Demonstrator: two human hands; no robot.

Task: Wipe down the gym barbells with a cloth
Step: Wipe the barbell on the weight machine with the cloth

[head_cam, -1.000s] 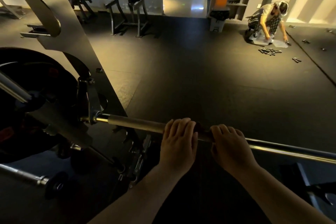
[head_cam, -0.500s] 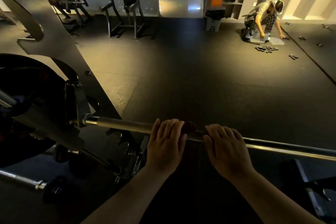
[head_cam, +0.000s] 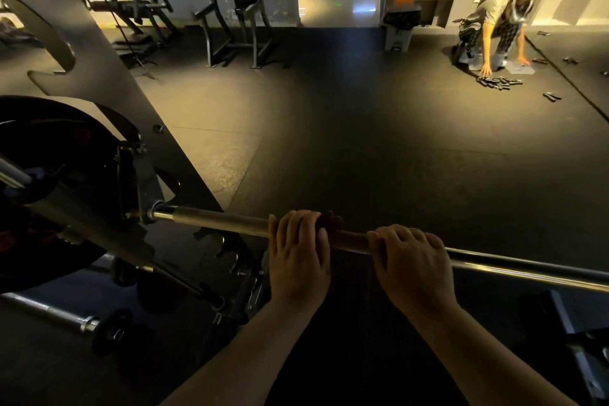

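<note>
On a barbell (head_cam: 214, 219) resting in its rack (head_cam: 108, 92), the left hand (head_cam: 298, 257) wraps a dark cloth (head_cam: 332, 220) round the shaft while the right hand (head_cam: 412, 260) grips bare steel just beside it; bunched loosely, the cloth could slip off mid-wipe.

Our left hand (head_cam: 298, 260) is covering most of the cloth (head_cam: 331, 219); past our right hand (head_cam: 412, 260), the barbell (head_cam: 214, 219) is running out of view.
</note>
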